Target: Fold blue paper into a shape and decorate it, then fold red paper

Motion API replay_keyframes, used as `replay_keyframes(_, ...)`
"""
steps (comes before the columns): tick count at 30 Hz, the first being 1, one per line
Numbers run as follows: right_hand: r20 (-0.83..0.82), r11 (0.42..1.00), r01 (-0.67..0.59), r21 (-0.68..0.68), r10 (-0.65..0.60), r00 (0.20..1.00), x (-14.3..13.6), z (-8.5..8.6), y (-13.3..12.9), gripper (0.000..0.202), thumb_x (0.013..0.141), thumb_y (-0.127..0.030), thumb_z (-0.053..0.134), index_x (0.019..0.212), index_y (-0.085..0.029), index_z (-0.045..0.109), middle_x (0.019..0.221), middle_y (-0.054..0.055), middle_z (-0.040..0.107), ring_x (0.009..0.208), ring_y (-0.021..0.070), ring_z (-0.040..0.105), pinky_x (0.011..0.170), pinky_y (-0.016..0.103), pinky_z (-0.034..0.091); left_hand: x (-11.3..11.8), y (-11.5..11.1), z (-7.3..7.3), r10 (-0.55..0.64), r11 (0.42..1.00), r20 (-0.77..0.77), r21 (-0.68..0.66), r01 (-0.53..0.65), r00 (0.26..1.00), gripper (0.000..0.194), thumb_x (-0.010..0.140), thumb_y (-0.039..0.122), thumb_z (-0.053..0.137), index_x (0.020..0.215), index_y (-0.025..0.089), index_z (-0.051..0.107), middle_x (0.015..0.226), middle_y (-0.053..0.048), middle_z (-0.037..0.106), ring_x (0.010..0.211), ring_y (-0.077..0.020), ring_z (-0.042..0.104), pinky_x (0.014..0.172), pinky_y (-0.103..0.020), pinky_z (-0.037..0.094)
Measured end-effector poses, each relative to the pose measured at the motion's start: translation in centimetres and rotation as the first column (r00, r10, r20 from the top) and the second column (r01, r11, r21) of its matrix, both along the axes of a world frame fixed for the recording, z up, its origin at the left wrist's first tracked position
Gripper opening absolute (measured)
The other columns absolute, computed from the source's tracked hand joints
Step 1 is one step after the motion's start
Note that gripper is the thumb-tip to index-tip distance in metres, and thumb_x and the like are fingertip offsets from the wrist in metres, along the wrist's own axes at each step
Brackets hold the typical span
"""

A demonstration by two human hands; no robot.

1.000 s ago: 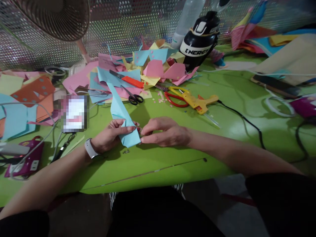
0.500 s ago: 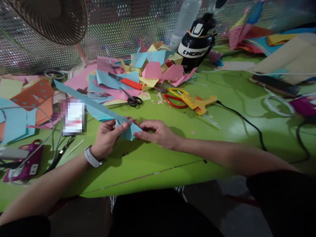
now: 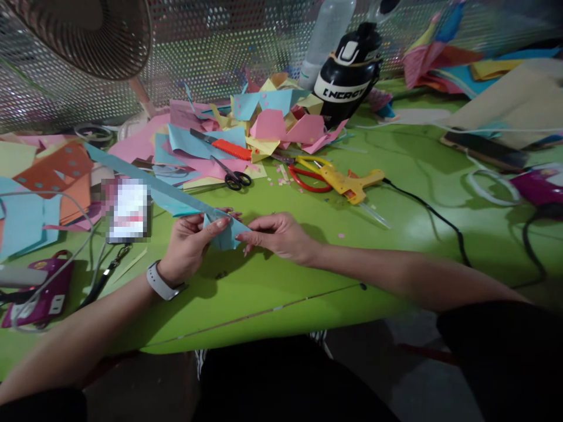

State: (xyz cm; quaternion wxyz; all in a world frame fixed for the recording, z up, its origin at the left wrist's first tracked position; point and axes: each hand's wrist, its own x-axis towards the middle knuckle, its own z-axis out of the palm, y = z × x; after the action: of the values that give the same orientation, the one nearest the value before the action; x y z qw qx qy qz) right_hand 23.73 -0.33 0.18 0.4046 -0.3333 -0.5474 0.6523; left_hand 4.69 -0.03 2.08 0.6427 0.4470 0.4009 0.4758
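A long folded strip of blue paper (image 3: 176,196) slants from the upper left down to my two hands above the green table. My left hand (image 3: 187,240), with a pale watch band at its wrist, pinches the folded part between thumb and fingers. At the right tip of the fold, my right hand (image 3: 281,237) closes its thumb and index finger on the paper. The fingers of my left hand under the paper are partly hidden.
Behind the hands lie paper scraps (image 3: 268,126), black scissors (image 3: 237,179), a red cutter (image 3: 233,149) and a yellow glue gun (image 3: 352,184). A black bottle (image 3: 343,88) stands at the back. A phone (image 3: 128,211) and a purple power strip (image 3: 41,293) are left.
The view has shifted slightly, moving the table items a little left. The right fingers have changed position a little at the paper's tip, and the folded end has turned slightly.
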Motion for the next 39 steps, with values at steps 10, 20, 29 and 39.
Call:
replay_keyframes(10, 0.024, 1.0, -0.015, -0.028, 0.016, 1.0, 0.2, 0.0, 0.0, 0.031, 0.074, -0.048, 0.081, 0.071, -0.018, 0.076, 0.057, -0.003, 0.063, 0.048, 0.0055, 0.045, 0.043, 0.02, 0.031, 0.0, 0.1, -0.4, -0.018, 1.0, 0.014, 0.014, 0.018, 1.0, 0.018, 0.072, 0.031, 0.086, 0.086, 0.021, 0.08, 0.097, -0.007, 0.08, 0.087, -0.022, 0.075, 0.077, -0.031, 0.062)
replay_keyframes(20, 0.097, 0.991, -0.104, -0.078, 0.112, 0.989, -0.3, -0.1, 0.0, 0.038, 0.071, -0.052, 0.082, 0.071, -0.015, 0.073, 0.064, 0.002, 0.072, 0.054, 0.0092, 0.06, 0.052, 0.023, 0.046, 0.2, -0.2, -0.5, 0.008, 1.0, 0.012, -0.008, -0.008, 1.0, 0.019, 0.071, 0.032, 0.087, 0.084, 0.021, 0.08, 0.09, -0.004, 0.079, 0.077, -0.0166, 0.072, 0.071, -0.026, 0.06)
replay_keyframes(29, 0.103, 0.993, -0.091, -0.078, 0.099, 0.99, -0.5, -0.9, 0.0, 0.038, 0.069, -0.051, 0.083, 0.074, -0.015, 0.073, 0.071, 0.004, 0.076, 0.062, 0.0124, 0.068, 0.06, 0.026, 0.054, 0.3, 0.1, -0.7, 0.032, 0.997, 0.054, -0.072, -0.028, 0.998, 0.023, 0.066, 0.033, 0.09, 0.081, 0.019, 0.079, 0.081, -0.003, 0.078, 0.069, -0.0144, 0.07, 0.069, -0.025, 0.059)
replay_keyframes(39, 0.183, 0.994, -0.107, -0.02, 0.108, 0.977, 0.1, 0.3, 0.2, 0.04, 0.08, -0.052, 0.074, 0.072, -0.014, 0.067, 0.06, 0.001, 0.068, 0.054, 0.0109, 0.064, 0.043, 0.02, 0.04, 0.0, 0.4, -0.8, 0.009, 0.994, 0.05, -0.107, -0.003, 0.999, 0.024, 0.068, 0.032, 0.089, 0.084, 0.017, 0.079, 0.081, -0.004, 0.078, 0.067, -0.0136, 0.07, 0.066, -0.024, 0.057)
